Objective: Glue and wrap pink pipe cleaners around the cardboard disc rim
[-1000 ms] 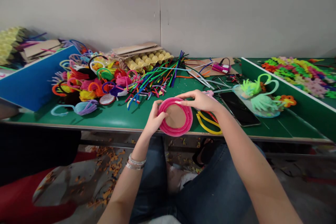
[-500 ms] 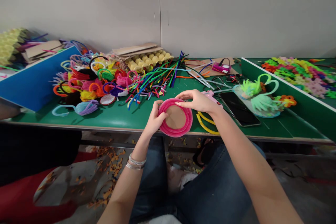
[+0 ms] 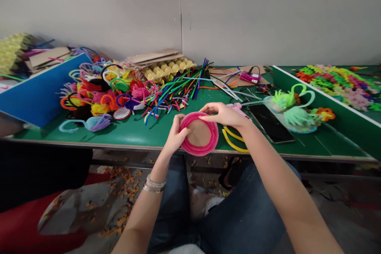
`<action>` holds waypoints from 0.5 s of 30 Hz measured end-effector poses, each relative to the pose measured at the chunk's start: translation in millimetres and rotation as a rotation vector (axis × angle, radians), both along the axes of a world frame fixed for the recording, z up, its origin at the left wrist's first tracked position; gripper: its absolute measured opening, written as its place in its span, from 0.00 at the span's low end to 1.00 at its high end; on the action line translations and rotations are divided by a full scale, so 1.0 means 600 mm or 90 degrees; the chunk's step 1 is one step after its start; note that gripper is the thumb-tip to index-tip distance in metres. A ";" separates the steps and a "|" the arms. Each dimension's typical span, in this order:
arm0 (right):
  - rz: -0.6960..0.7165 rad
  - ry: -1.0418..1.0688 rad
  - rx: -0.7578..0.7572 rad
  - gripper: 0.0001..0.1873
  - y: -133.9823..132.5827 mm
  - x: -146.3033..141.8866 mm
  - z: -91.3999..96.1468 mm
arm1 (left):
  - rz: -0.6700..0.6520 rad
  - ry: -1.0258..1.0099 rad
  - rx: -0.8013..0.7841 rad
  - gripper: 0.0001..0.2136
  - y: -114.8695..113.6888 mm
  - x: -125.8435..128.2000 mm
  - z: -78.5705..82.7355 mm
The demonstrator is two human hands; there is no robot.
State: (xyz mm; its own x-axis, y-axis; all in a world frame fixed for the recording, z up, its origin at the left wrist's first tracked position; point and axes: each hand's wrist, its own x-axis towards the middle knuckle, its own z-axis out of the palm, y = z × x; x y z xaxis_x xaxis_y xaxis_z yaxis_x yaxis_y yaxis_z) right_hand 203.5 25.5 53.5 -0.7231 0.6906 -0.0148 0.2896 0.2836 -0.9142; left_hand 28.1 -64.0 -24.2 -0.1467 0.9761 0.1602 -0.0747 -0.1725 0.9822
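Observation:
A round cardboard disc ringed with pink pipe cleaner coils (image 3: 200,147) is held above the front edge of the green table (image 3: 131,133). My left hand (image 3: 176,133) grips its left rim, thumb on the brown cardboard face. My right hand (image 3: 224,113) pinches the pink coil at the disc's top, fingers curled over it. Yellow pipe cleaner loops (image 3: 235,141) lie on the table just right of the disc, under my right wrist. A pink glue gun (image 3: 238,107) lies behind my right hand.
A heap of coloured pipe cleaner pieces (image 3: 101,95) and loose straight stems (image 3: 178,83) fills the left and middle. An egg carton (image 3: 166,67), a black phone (image 3: 269,121), green swan figures (image 3: 294,109), a blue board (image 3: 38,89) and a raised green shelf of flowers (image 3: 336,77) surround them.
Almost nothing differs; my right hand's fingers have shifted slightly along the top of the pink coil while the disc stays in place.

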 end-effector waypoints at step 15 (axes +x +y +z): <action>0.061 -0.055 -0.058 0.25 0.008 0.023 0.011 | 0.009 0.004 0.004 0.18 0.001 0.000 -0.001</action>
